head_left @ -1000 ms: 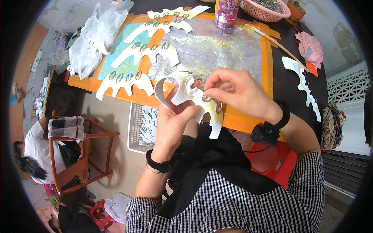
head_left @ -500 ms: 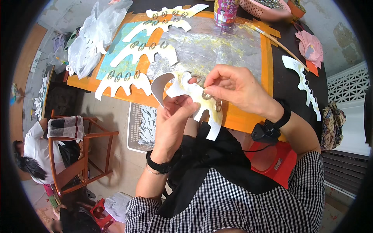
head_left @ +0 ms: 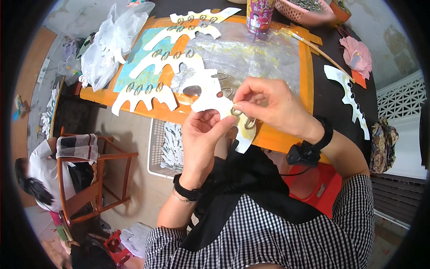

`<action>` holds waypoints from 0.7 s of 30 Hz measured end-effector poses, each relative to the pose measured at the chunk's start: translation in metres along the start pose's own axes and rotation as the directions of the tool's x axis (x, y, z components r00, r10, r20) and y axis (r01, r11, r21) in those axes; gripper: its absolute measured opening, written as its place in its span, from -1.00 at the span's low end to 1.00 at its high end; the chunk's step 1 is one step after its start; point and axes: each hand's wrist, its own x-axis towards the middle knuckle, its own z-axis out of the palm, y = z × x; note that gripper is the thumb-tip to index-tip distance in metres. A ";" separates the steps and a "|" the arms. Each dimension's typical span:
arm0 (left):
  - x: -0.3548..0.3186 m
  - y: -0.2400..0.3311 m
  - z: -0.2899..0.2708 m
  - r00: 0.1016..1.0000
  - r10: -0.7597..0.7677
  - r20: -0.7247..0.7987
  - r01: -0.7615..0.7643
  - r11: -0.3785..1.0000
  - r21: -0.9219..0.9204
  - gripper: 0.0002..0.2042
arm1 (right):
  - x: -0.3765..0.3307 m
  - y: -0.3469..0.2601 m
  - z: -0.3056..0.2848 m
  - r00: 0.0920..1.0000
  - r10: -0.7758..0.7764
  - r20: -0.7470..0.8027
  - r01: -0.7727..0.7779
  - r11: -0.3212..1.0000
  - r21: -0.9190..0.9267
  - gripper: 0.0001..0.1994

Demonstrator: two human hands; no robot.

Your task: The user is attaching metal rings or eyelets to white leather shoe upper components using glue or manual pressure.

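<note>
Near the front edge of the orange work board [head_left: 309, 67], just above the person's lap, a white cut-out paper shape [head_left: 210, 96] with wavy, finger-like edges is held between both hands. Its near end, stained yellowish, hangs down past the board's edge, and small metal rings [head_left: 250, 123] sit along it. The left hand [head_left: 204, 134] comes up from below with fingers closed on the shape's underside, thumb pressed against the paper. The right hand [head_left: 268, 105] reaches in from the right, thumb and forefinger pinched shut on one metal ring at the paper's edge, touching the left fingertips. Each wrist wears a dark band. Farther off on the board lie more white cut-outs [head_left: 139, 94] of the same kind, each with a row of rings, over a pale blue sheet [head_left: 134, 54] at the left and a glossy clear film [head_left: 255, 54] at the middle. A crumpled clear plastic bag [head_left: 107, 45] sits at the far left corner. At the far edge stand a patterned can [head_left: 260, 13] and a pink basket [head_left: 309, 11]. To the right, on the dark tabletop [head_left: 327, 94], lie another white cut-out [head_left: 349, 98], a thin stick [head_left: 322, 54] and a pink cloth [head_left: 356, 54]. Below the table to the left are a white mesh basket [head_left: 163, 148] and a wooden chair [head_left: 85, 179].
</note>
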 end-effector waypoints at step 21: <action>-0.004 -0.004 0.026 0.977 0.183 -0.106 -0.198 0.968 -0.154 -0.39 | 0.001 0.005 0.001 0.984 0.146 0.098 -0.172 0.915 0.365 -0.89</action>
